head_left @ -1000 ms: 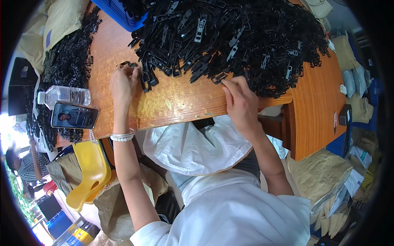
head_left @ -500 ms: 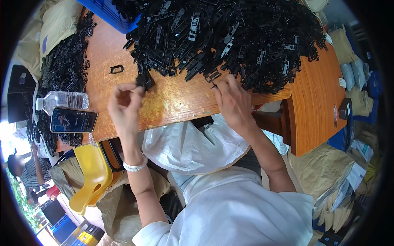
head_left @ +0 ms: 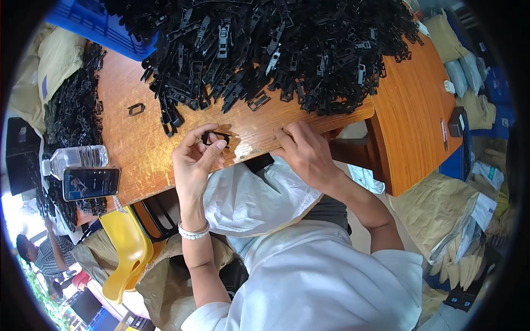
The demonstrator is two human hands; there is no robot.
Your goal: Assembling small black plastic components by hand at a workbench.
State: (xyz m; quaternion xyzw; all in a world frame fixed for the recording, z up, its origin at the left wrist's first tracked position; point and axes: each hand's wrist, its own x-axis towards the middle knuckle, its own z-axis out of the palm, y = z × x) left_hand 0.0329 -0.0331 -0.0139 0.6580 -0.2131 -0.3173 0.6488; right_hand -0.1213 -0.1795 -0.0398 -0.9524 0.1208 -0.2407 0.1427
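My left hand (head_left: 194,155), with a white bracelet at the wrist, pinches a small black plastic frame (head_left: 223,135) between thumb and fingers, just above the table's near edge. To its right, my right hand (head_left: 307,153) is closed with the fingers bent together by the table edge. Whatever may sit between those fingertips is hidden. A large pile of black plastic parts (head_left: 237,60) spreads beyond both hands. One loose black frame (head_left: 136,109) lies apart on the wood, left of the pile. Another frame (head_left: 258,101) rests at the pile's near edge.
The wooden table (head_left: 132,160) also carries a blue crate (head_left: 105,27), a clear bottle (head_left: 77,159) and a phone (head_left: 91,184). More black parts (head_left: 72,116) heap at the left. A white plastic bag (head_left: 254,204) covers my lap. A yellow chair (head_left: 128,254) stands lower left.
My left hand has come away from the black parts at the pile's left tip, rightward and nearer, and a black frame now shows in it. My right hand has drawn back from the pile. The view has shifted.
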